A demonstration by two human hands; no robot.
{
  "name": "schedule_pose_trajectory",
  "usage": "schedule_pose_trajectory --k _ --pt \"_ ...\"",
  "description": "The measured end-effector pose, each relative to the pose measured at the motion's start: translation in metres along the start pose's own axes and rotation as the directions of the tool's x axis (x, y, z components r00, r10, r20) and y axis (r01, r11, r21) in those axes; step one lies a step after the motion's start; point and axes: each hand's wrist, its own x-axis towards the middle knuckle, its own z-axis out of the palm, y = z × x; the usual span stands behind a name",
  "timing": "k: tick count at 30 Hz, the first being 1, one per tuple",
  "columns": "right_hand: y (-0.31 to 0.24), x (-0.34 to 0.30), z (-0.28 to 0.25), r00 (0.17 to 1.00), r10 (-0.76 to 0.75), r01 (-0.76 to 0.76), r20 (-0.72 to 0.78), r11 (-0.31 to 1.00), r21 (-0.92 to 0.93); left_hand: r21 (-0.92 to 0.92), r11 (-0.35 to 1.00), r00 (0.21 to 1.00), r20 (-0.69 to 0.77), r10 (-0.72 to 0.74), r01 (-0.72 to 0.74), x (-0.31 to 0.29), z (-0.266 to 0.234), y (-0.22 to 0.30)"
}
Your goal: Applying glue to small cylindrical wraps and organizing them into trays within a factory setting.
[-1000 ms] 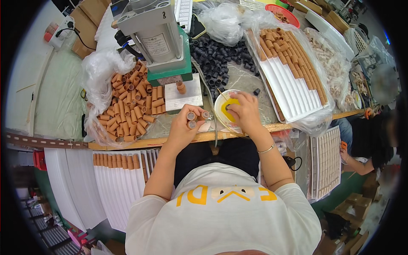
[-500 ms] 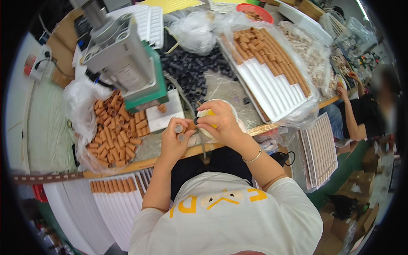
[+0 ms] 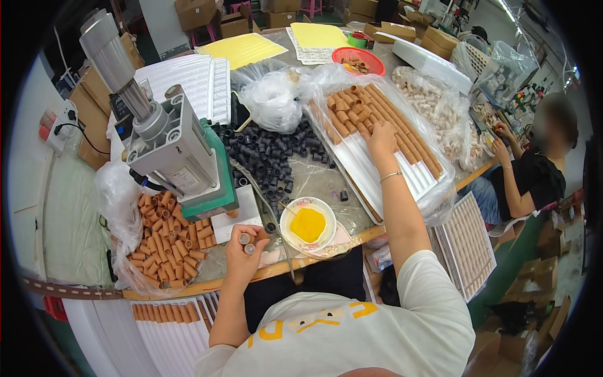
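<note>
My left hand [image 3: 244, 252], near the table's front edge, is closed around a few short brown tubes [image 3: 249, 249] with pale ends facing me. A black ring-shaped end [image 3: 270, 227] shows at its fingertips. My right hand [image 3: 382, 141] reaches to a white ridged tray [image 3: 367, 160] and touches the rows of brown tubes [image 3: 411, 147] there. Its fingers are curled, and what they hold, if anything, is hidden. Between the hands stands a bowl [image 3: 289, 232] of yellow stuff [image 3: 308, 225] with a thin stick leaning on its rim.
A press with a green base [image 3: 220, 169] stands at left, beside a heap of loose brown tubes [image 3: 166, 242]. Black fittings [image 3: 264, 157] lie behind the bowl. Farther back are a plastic bag [image 3: 273, 103] and a red basin [image 3: 358, 60]. A person [image 3: 534, 169] sits at right.
My right hand has left the left hand, where it held a small black piece to a tube, and moved right and away to the tray. The bowl now shows fully. The view has tilted up.
</note>
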Motion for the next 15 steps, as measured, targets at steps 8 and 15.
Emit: schedule_pose_trajectory --k 8,15 --pt "-0.003 -0.016 -0.014 0.998 -0.067 0.067 -0.002 0.997 0.034 0.096 0.995 0.999 -0.015 0.037 -0.036 0.004 -0.02 0.002" --pt "-0.021 -0.014 0.004 0.997 -0.024 0.025 0.069 1.0 -0.005 0.117 0.992 0.999 -0.01 0.049 -0.048 -0.009 -0.027 0.001"
